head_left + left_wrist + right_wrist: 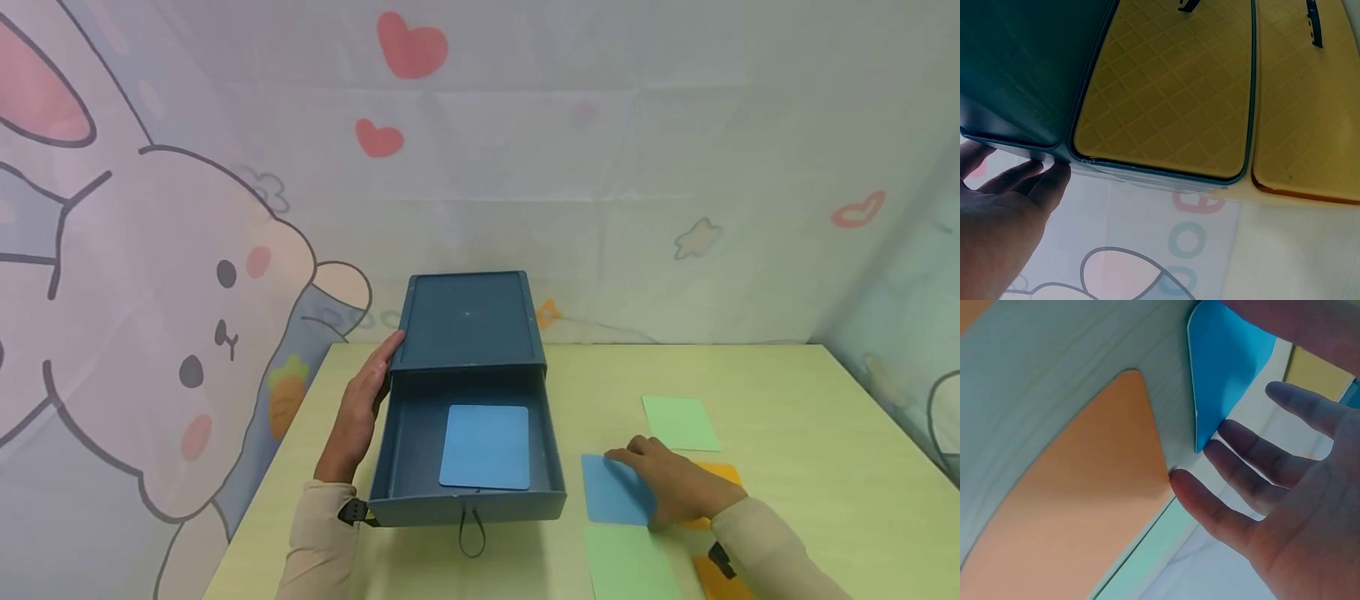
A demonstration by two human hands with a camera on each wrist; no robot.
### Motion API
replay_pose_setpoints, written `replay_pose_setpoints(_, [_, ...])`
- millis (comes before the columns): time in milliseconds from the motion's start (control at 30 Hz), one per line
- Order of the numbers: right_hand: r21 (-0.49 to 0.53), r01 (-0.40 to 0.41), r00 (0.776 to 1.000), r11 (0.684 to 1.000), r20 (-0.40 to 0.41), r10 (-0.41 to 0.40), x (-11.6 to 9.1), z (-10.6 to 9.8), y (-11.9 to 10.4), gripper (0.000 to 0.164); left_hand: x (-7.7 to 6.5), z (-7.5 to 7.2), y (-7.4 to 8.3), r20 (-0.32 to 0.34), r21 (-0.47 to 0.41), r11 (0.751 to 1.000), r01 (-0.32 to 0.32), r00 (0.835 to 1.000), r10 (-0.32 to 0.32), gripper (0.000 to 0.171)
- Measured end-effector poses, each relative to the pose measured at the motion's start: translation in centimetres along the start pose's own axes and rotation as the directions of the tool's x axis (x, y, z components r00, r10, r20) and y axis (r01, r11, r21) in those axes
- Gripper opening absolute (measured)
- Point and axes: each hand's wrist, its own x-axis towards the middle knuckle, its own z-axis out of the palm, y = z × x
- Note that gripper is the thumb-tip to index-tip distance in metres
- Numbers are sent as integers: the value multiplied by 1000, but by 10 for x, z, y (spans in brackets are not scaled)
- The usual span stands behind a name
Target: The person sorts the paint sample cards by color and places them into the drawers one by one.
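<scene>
A dark blue drawer box point(468, 321) stands on the table, its drawer point(415, 450) pulled out toward me. One light blue card point(486, 446) lies flat inside. My left hand point(358, 412) rests against the box's left side, its fingertips point(1054, 178) at the edge in the left wrist view. To the right of the drawer, my right hand point(675, 479) reaches over another blue card point(611, 492) on the table. Its fingers are spread, with two fingertips point(1215, 450) right at that card's edge in the right wrist view.
Around the right hand lie a green card point(681, 422) behind, a second green card point(630, 562) in front, and orange cards point(722, 579) partly under the arm. A black pull loop point(472, 535) hangs from the drawer front. A printed cloth point(525, 167) hangs behind the table.
</scene>
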Motion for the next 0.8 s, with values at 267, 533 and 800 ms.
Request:
replay_pose_setpoints(267, [13,-6,1000,1000,14,6,4,-2,0,100,0,0,-2,-2,-7,1000,-7,1000,7,56])
replay_pose_setpoints(533, [156,-81,993,985,95,66,7,-6,3,106,-1,0,-3,5,-8,1000,-5,1000,5,56])
replay_pose_setpoints(800, [211,-108,991,972,98,89,7,-8,6,108,0,-1,-6,4,-21,1000,-16,1000,16,56])
